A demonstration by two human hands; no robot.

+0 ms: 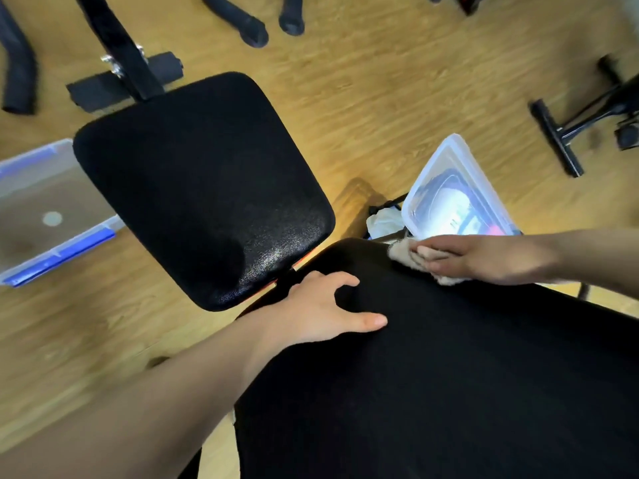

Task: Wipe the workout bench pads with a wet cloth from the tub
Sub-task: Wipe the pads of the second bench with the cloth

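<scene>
The black seat pad (193, 181) fills the middle of the view, glossy along its near edge. The long black back pad (449, 375) runs from there to the bottom right. My right hand (477, 259) lies flat on a beige cloth (403, 259), pressing it onto the back pad's far upper corner. My left hand (325, 312) rests on the back pad's near end with fingers spread, holding nothing. A clear tub (45, 209) with blue clips stands on the floor at the left, partly behind the seat pad.
A clear lidded box (456, 191) sits to the right of the bench, with something white (383, 219) beside it. Black bench frame parts (128, 60) and another black stand (570, 133) occupy the wooden floor (363, 91). Two dark-socked feet (273, 25) are at the top.
</scene>
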